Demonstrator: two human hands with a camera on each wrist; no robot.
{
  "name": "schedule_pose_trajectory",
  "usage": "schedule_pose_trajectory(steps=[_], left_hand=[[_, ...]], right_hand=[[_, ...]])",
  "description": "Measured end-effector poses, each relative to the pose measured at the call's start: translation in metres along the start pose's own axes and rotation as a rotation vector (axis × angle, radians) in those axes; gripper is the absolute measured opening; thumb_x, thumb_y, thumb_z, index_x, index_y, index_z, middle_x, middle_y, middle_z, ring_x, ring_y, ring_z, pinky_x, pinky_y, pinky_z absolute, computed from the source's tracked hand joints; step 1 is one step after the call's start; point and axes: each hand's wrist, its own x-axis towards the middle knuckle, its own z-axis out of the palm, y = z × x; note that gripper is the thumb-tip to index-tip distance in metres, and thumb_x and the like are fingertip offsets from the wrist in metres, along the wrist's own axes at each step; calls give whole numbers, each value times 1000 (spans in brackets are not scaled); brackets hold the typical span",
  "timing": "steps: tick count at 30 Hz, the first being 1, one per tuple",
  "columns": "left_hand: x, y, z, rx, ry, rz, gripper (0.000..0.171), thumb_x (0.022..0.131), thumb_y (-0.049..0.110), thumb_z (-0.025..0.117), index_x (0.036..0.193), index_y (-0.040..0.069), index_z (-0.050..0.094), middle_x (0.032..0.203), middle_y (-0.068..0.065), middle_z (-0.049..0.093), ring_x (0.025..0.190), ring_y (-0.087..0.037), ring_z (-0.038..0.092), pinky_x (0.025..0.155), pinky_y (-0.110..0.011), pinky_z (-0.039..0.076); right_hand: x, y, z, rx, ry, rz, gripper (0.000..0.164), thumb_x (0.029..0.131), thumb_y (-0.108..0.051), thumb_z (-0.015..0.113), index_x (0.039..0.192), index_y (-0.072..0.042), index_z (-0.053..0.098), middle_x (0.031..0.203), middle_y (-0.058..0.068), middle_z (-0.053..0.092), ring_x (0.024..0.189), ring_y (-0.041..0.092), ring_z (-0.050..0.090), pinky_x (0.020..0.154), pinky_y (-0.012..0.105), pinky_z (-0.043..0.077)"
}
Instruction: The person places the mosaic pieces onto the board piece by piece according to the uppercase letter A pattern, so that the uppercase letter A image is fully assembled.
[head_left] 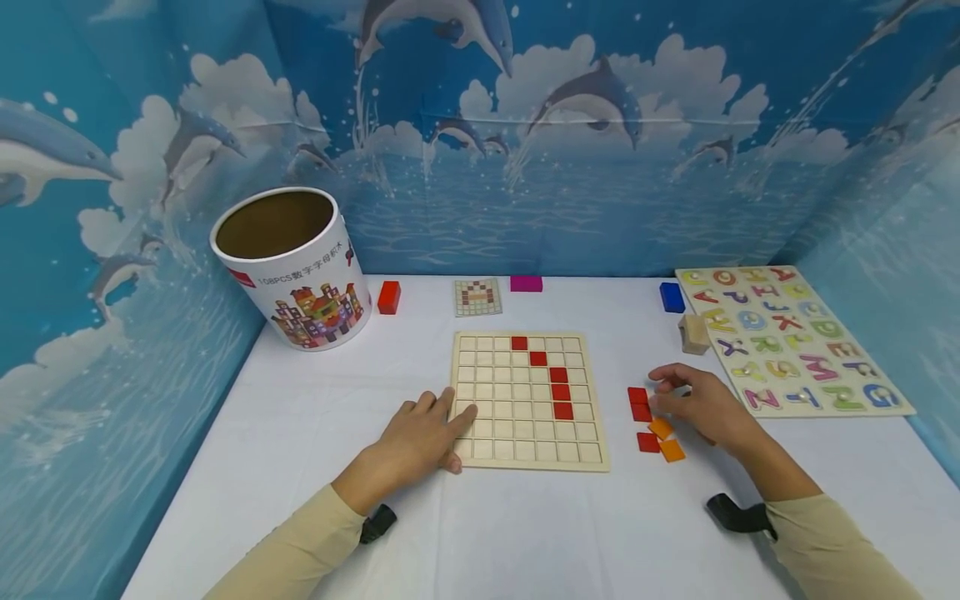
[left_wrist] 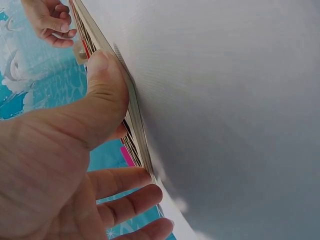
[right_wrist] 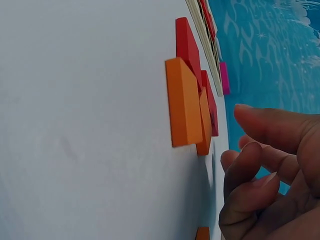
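A wooden grid board lies flat, with several red square tiles set in its cells in a stepped line. My left hand rests on the board's left side, fingers extended and thumb at the near left corner; in the left wrist view its thumb touches the board's edge. Right of the board, loose red tiles lie beside orange tiles. Over this group hovers my right hand, fingers loosely bent. The right wrist view shows nothing between its fingertips, and the orange tile lies apart from them.
A small pattern card lies behind the board, near a magenta block. A large printed bucket and a red block stand back left. At right are a blue block, a wooden block and a letter board.
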Motion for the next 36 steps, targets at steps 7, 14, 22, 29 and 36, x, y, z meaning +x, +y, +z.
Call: schedule_pose_trajectory(steps=[7,14,22,29,36], left_hand=[[0,1,0,-4,-3,-3,86,79,54,67,155,19,45,155,-24,42,129,-38,46,95,-53,45],[1,1,0,-22,-13,-8,87,78,54,68,155,19,45,156,-25,41,128,-38,46,95,-53,45],[2,0,0,-17,-14,-13,88,78,54,67,156,20,44,156,-24,41,129,-37,46,95,-53,45],[2,0,0,-14,-10,-13,88,78,54,68,155,20,45,156,-24,42,128,-37,47,95,-52,45],[1,0,0,-7,-6,-11,87,78,54,68,155,20,45,155,-25,43,126,-37,47,94,-52,46]], right_hand=[[5,-3,6,-15,-16,-26,52,96,-28,71,140,-6,56,122,16,58,105,28,55,76,27,53],[10,-9,11,-47,-41,-14,47,96,-24,69,137,-4,59,125,18,59,103,29,54,78,31,52],[13,-14,12,-74,-82,-12,39,95,-18,71,131,-3,63,122,19,57,103,29,53,76,33,52],[15,-15,10,-57,-120,-10,36,95,-17,71,127,-3,62,104,12,57,93,25,54,71,31,51],[18,-9,10,-40,-104,-18,37,98,-17,66,133,-7,57,101,14,53,85,25,55,67,31,50]])
